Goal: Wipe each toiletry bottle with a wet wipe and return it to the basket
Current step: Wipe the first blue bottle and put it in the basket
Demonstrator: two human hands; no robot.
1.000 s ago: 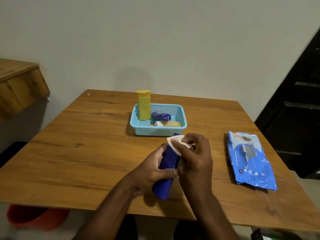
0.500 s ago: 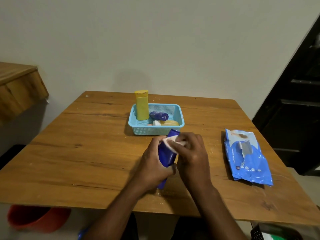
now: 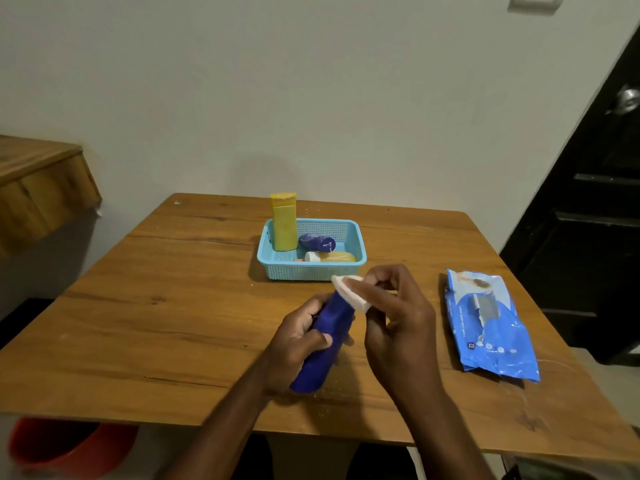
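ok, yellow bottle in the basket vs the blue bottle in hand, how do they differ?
The yellow bottle stands upright in the light blue basket, untouched; the dark blue bottle is tilted over the table, gripped by the left hand. The right hand presses a white wet wipe to the blue bottle's top; nothing touches the yellow one. Both are plain plastic toiletry bottles.

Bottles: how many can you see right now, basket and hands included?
4. The tall yellow bottle stands in the basket; the small dark blue bottle and amber bottle lie in it. The left hand grips the blue bottle. Others may hide behind the basket's wall.
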